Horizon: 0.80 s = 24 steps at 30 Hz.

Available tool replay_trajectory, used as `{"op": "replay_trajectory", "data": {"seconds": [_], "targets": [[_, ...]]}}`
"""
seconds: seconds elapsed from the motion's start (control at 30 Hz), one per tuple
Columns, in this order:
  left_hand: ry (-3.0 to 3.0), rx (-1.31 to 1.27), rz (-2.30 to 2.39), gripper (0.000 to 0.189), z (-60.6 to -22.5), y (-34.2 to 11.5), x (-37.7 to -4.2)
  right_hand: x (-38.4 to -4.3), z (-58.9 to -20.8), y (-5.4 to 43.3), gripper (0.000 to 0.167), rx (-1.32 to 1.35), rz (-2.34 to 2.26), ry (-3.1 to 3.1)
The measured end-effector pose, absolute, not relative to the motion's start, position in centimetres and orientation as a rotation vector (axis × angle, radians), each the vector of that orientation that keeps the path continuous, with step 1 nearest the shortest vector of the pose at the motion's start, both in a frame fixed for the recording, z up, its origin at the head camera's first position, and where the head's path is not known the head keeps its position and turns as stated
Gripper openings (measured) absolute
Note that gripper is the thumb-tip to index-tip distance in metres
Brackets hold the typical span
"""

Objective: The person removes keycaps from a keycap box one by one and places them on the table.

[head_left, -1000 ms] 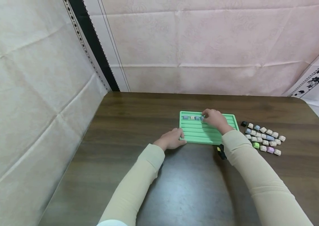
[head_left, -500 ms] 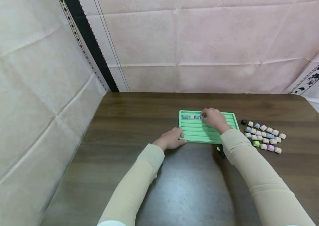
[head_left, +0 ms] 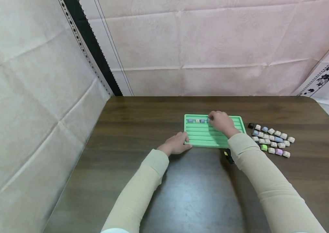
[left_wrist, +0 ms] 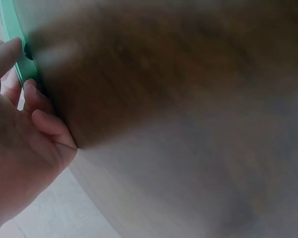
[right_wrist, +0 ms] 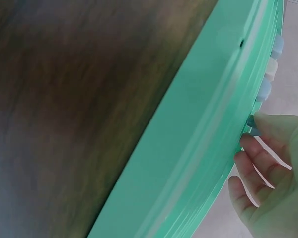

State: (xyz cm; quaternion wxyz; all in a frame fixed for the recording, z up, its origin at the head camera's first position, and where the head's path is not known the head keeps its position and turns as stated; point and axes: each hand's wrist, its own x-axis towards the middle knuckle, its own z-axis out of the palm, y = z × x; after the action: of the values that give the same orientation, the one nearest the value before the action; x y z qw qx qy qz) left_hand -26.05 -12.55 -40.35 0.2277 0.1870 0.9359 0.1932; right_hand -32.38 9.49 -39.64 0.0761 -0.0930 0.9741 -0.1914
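In the head view a green ridged tray lies on the table. My left hand grips its near left corner; the left wrist view has the fingers around the green edge. Over the tray's far row, my right hand pinches a blue-grey keycap between thumb and fingertips, mostly covered by them. To its left in that row sit a blue keycap, a white keycap and another blue keycap. Whether the pinched keycap touches the tray is hard to tell.
Right of the tray lie several loose keycaps, mostly white, with a long blue one, a green one, a purple one and a black one. A black object with a yellow mark is partly hidden by the right forearm.
The head view has shifted slightly. Both hands stay in place, the left at the tray's corner and the right on the keycap in the far row.
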Motion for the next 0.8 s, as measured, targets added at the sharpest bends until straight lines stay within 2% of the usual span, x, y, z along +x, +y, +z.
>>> {"op": "replay_trajectory", "data": {"seconds": [0.4,0.8], "targets": [[2.577,0.487,0.549,0.031,-40.2,-12.7,-26.5,-31.7,-38.7,13.3,0.033,-0.21,-0.681,2.935],[2.574,0.477,0.579,0.029,-40.3,-12.5,-26.1,-30.8,-37.1,21.1,0.035,-0.054,-0.573,3.024]]}}
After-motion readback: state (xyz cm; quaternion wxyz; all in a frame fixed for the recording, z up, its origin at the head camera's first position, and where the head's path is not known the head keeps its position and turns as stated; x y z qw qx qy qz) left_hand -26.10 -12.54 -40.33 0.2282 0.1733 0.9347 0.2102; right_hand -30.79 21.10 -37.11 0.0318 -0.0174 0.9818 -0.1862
